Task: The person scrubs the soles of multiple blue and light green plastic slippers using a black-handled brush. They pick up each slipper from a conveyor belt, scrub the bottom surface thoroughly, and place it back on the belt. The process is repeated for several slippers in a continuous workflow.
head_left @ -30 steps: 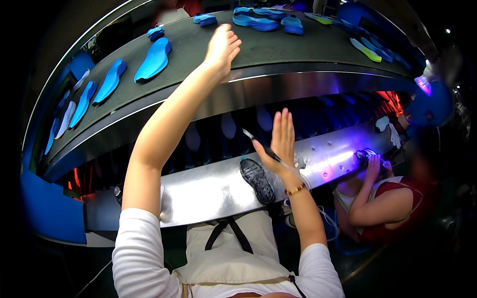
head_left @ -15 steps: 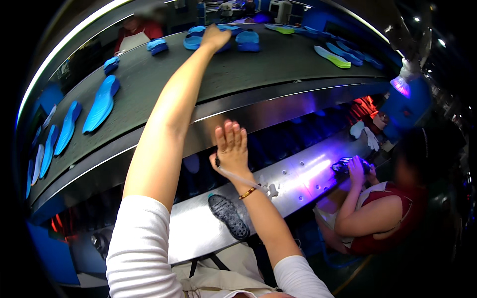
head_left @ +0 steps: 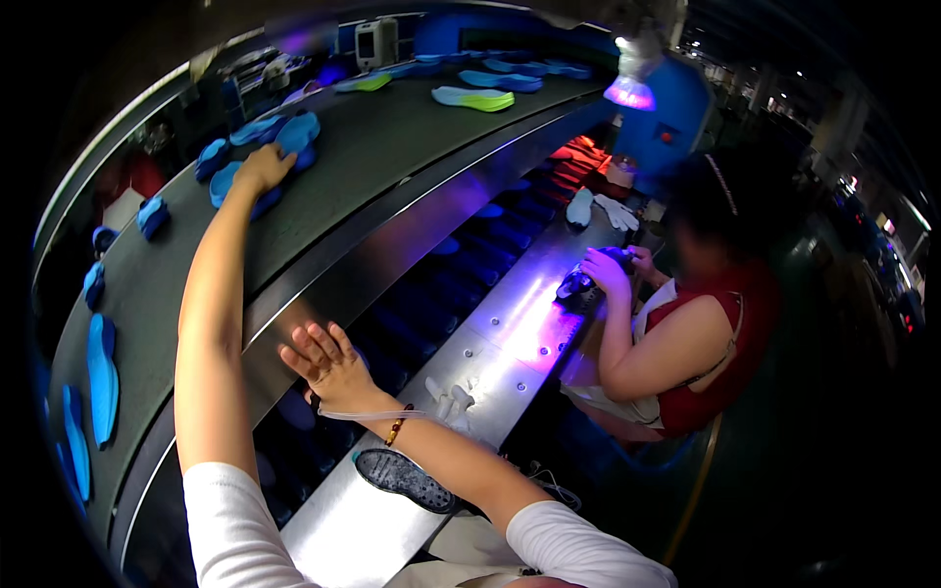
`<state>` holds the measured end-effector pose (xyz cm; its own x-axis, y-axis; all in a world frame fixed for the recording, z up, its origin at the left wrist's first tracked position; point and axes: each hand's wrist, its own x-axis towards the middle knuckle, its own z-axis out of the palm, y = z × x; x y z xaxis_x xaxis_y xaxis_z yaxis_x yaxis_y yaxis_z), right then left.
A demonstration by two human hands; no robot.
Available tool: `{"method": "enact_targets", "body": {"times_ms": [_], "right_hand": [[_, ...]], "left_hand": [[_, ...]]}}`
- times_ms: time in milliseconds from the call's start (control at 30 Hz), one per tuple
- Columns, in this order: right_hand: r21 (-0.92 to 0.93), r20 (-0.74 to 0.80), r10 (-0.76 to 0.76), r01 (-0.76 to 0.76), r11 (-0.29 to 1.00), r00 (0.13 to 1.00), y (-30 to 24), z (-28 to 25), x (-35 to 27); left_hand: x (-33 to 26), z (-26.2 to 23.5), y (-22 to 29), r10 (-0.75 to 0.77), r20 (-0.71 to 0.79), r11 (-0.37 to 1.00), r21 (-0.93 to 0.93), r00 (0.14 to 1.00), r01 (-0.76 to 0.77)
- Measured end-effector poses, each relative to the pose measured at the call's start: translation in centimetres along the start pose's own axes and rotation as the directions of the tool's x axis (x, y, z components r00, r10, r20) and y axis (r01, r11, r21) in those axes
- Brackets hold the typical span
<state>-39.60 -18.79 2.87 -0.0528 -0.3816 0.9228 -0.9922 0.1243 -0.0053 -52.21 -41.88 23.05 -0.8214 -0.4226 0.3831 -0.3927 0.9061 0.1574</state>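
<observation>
My left hand (head_left: 265,169) reaches across the dark conveyor belt (head_left: 343,167) with its fingers bent and closed on a blue shoe sole (head_left: 299,137). Another blue sole (head_left: 223,182) lies partly under that hand, so the exact grip is partly hidden. Lower down, by the metal edge of the conveyor, my right hand (head_left: 338,370) is open and empty, fingers stretched out. A clear strap and a beaded bracelet (head_left: 396,427) are on its wrist. Below that forearm, a dark speckled shoe sole (head_left: 404,478) rests on the metal bench (head_left: 338,534).
Flat blue soles (head_left: 101,377) lie along the belt's left side; a white-and-yellow sole (head_left: 472,98) lies farther right. White clips or crumpled pieces (head_left: 449,402) sit on the bench. At right, a seated co-worker (head_left: 676,343) handles a dark shoe (head_left: 580,286) near white gloves (head_left: 618,213).
The view has swung to the right, so the belt and both arms appear farther left. My left hand stays among the blue soles; my right hand remains open.
</observation>
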Motion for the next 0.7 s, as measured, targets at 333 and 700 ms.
{"method": "enact_targets", "body": {"times_ms": [333,700], "right_hand": [[-0.009,0.232,0.095,-0.095,0.995,0.968,-0.3,-2.0,-0.1],[0.188,0.686,0.489,-0.781,0.595,0.538,-5.1,-15.3,-2.1]], "left_hand": [[-12.6,-4.6,1.9,-0.167,0.041,0.986,0.029,0.985,0.166],[-32.3,-11.2,-4.8,-0.049,-0.336,0.992,0.090,0.941,0.084]]}}
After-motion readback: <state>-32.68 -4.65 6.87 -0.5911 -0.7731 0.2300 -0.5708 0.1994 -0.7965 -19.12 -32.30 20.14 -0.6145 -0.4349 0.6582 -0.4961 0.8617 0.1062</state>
